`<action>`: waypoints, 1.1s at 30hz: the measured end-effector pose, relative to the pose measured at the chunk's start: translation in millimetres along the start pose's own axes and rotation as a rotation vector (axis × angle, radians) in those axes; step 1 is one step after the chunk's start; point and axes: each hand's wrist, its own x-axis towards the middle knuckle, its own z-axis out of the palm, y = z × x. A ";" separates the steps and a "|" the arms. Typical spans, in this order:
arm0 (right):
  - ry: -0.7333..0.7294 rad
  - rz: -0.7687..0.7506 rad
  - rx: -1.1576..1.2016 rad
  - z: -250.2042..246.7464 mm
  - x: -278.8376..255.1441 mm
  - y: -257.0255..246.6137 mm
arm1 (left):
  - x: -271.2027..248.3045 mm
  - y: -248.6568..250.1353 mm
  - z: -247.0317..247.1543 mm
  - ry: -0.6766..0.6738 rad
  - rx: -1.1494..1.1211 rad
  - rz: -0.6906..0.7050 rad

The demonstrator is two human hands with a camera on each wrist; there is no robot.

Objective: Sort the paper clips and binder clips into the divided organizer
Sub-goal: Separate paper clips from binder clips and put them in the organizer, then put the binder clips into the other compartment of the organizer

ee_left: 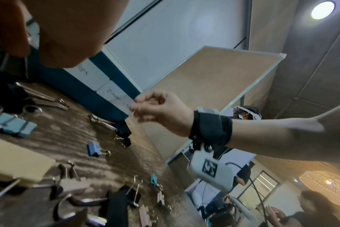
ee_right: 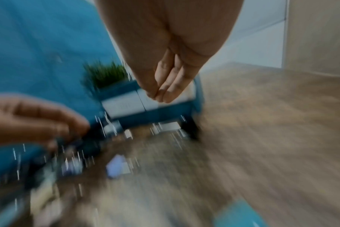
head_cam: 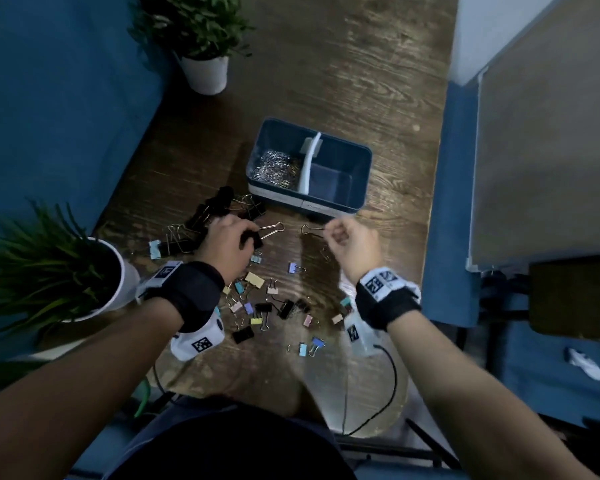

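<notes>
Right hand [head_cam: 349, 242] pinches wire handle [head_cam: 310, 230] just near of organizer [head_cam: 359, 157]; empty right compartment [head_cam: 331, 180] lies directly beyond. Left hand [head_cam: 227, 242] grips black binder clip [head_cam: 255, 239], handle pointing right.

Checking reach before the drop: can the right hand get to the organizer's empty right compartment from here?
Probably yes. The right hand is just in front of the organizer, whose top is open, with nothing between them.

One organizer [head_cam: 336, 202], two potted plants [head_cam: 201, 46], two hands [head_cam: 227, 245].
</notes>
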 end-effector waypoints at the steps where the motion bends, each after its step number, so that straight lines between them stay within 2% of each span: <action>1: -0.028 0.022 -0.021 7.5 -8.1 11.6 | -0.4 1.3 3.8 -0.026 0.015 0.002; 6: -0.017 0.072 -0.080 25.6 -16.9 34.1 | -5.8 1.5 15.8 -0.099 0.119 0.049; 10: -0.060 -0.009 -0.212 34.3 -16.3 31.3 | -11.1 1.0 21.0 -0.036 0.127 0.072; 15: -0.051 0.003 -0.295 38.5 -14.3 22.2 | -22.9 -12.2 24.6 -0.003 0.104 0.119; 17: -0.066 0.046 -0.297 40.2 -10.1 20.1 | -30.0 -16.9 25.2 0.007 0.108 0.155; 19: -0.069 0.150 -0.252 43.7 -4.7 19.2 | -35.2 -20.0 24.3 0.031 0.104 0.174; 22: -0.094 0.296 -0.151 50.1 -2.2 16.7 | -38.1 -26.1 15.9 0.100 0.103 0.061; 24: -0.117 0.284 -0.158 52.8 -5.1 14.7 | -38.9 -33.4 6.4 0.160 0.145 -0.100; 26: -0.147 0.218 -0.185 52.3 -9.6 10.2 | -38.4 -40.3 -4.4 0.220 0.167 -0.243; 29: -0.188 0.053 -0.127 42.5 -7.9 -14.7 | -34.2 -46.2 -18.0 0.293 0.179 -0.354; 30: -0.157 -0.009 -0.064 36.7 -2.6 -28.7 | -32.7 -47.0 -20.4 0.306 0.189 -0.372; 33: 0.064 -0.157 0.121 21.0 28.3 -71.8 | -29.4 -47.7 -21.2 0.321 0.209 -0.398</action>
